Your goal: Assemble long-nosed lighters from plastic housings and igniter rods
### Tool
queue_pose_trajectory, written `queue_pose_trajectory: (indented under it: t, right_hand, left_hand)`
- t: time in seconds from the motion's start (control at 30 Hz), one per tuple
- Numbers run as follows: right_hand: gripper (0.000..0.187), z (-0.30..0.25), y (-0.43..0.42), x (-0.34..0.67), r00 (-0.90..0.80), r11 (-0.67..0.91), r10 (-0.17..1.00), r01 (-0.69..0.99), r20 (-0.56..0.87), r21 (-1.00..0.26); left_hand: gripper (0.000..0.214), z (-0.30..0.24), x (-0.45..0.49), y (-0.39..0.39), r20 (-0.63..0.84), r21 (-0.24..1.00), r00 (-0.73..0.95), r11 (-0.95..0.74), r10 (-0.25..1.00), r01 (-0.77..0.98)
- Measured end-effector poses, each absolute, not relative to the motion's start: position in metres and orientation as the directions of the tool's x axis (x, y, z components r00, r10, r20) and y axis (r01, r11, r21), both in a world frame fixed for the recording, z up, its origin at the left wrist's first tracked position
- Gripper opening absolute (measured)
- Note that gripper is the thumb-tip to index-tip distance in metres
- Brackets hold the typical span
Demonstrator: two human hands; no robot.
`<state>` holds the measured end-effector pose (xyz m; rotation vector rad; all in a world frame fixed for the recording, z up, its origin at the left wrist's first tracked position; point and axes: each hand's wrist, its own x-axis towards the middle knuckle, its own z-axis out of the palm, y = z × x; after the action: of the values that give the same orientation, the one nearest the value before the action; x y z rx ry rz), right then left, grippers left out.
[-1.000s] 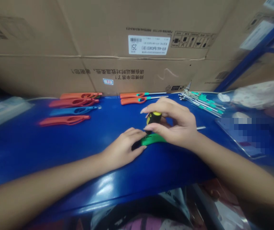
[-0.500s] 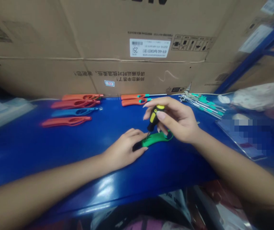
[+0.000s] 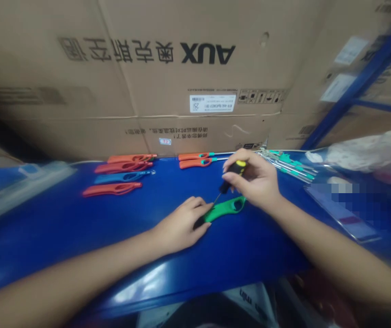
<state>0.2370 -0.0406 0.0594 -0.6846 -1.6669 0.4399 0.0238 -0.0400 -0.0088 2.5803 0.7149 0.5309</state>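
On the blue table lies a green lighter body point(image 3: 225, 210), shaped like a long-reach gas lighter without its metal tube. My left hand point(image 3: 185, 224) is closed on its left end, pinning it down. A black-and-yellow screwdriver point(image 3: 235, 170) is gripped in my right hand point(image 3: 257, 175). Its shaft slants down to the left, with the tip at the lighter's left part by my left fingers; the exact contact is hidden. Behind my hands lie two orange lighters point(image 3: 195, 162) with metal tubes. Several red and orange lighter bodies point(image 3: 112, 188) and a blue one point(image 3: 122, 176) lie at the left.
Metal lighter tubes with teal ends point(image 3: 292, 166) lie in a pile at back right. A flat clear-edged item point(image 3: 347, 218), partly blurred, rests at right. Cardboard boxes point(image 3: 168, 91) rise behind the blue table point(image 3: 127, 269). A blue metal post point(image 3: 359, 86) slants at right.
The camera view has tilted up, showing more of the box. My right hand has turned the screwdriver to a lower slant, its handle now farther right. My left hand still holds the lighter body.
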Motion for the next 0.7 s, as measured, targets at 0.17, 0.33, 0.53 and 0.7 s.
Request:
queue_pose_trajectory:
  t: [0.17, 0.33, 0.53, 0.7]
  right_hand:
    - [0.023, 0.078, -0.025, 0.266, 0.010, 0.626, 0.727, 0.402, 0.687, -0.668]
    - [0.009, 0.074, -0.009, 0.305, -0.140, 0.295, 0.824, 0.933, 0.549, -0.206]
    - [0.020, 0.055, 0.003, 0.336, 0.151, -0.145, 0.971, 0.988, 0.184, -0.046]
    - [0.037, 0.047, 0.007, 0.355, 0.215, -0.216, 0.974, 0.976, -0.071, -0.019]
  left_hand:
    - [0.044, -0.004, 0.018, -0.038, 0.232, 0.419, 0.765, -0.771, 0.601, 0.480]
    - [0.045, -0.011, 0.019, -0.037, 0.269, 0.414, 0.733, -0.763, 0.624, 0.497]
    - [0.031, -0.011, 0.019, -0.029, 0.231, 0.439, 0.737, -0.745, 0.635, 0.503]
    - [0.026, 0.003, 0.011, -0.013, 0.162, 0.439, 0.767, -0.742, 0.620, 0.507]
